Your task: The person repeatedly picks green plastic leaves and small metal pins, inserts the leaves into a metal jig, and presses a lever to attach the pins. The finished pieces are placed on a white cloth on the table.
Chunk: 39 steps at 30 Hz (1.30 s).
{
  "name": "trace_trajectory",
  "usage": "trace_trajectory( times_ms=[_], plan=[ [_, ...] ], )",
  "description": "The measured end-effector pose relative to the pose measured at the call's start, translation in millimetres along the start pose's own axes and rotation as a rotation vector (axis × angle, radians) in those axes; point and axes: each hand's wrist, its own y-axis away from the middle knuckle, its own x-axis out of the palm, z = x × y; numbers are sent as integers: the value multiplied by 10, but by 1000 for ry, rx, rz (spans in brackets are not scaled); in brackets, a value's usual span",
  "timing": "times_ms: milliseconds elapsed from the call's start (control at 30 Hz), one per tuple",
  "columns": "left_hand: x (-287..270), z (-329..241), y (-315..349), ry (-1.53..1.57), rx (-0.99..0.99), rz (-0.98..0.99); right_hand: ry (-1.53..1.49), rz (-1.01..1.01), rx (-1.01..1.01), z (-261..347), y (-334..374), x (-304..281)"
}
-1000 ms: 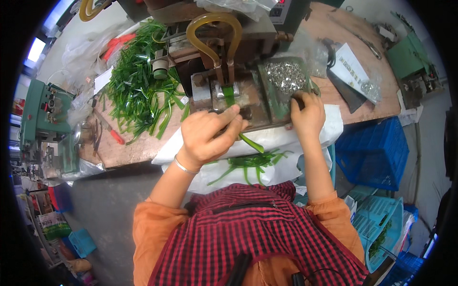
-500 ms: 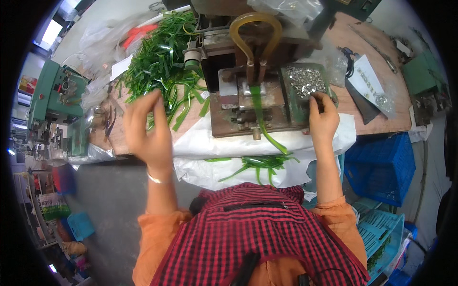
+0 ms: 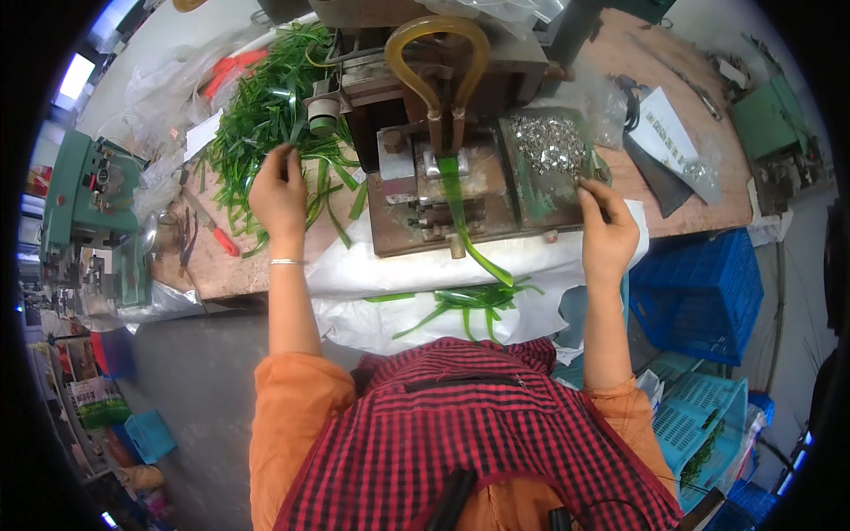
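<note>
My left hand (image 3: 278, 199) is over the near side of a heap of glossy green strips (image 3: 266, 124), its fingertips pinched together; whatever they hold is too small to make out. At the right front corner of a shallow green tray (image 3: 542, 205) is my right hand (image 3: 611, 226), thumb and fingers also pinched, their contents hidden. Small shiny metal pieces (image 3: 549, 146) fill the back of that tray. Between my hands stands a bench press (image 3: 482, 181) with a looped amber tube (image 3: 482, 53). One green strip (image 3: 474, 248) lies under the press head and hangs toward me.
More green strips (image 3: 474, 299) rest on white sheeting (image 3: 354, 310) at the table's front edge. A red-handled tool (image 3: 225, 242) lies left of the heap. Green machines (image 3: 80, 195) flank the table. Blue crates (image 3: 699, 301) stand below at right.
My left hand has moved farther into the strip heap, and its fingers have come together. My right hand has shifted right, from the metal pieces to the tray's corner. The view has shifted slightly.
</note>
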Motion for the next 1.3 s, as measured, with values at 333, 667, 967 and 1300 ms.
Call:
trace_trajectory(
  times_ms=[333, 667, 967, 1300],
  plan=[
    [-7, -183, 406, 775, -405, 103, -554, 276, -9, 868, -110, 940],
    [-774, -1143, 338, 764, 396, -190, -771, 327, 293, 1325, 48, 817],
    [-338, -1456, 485, 404, 1091, -51, -197, 17, -179, 472, -432, 475],
    [-302, -1424, 553, 447, 1017, -8, 565, 76, -172, -154, -189, 322]
  ],
)
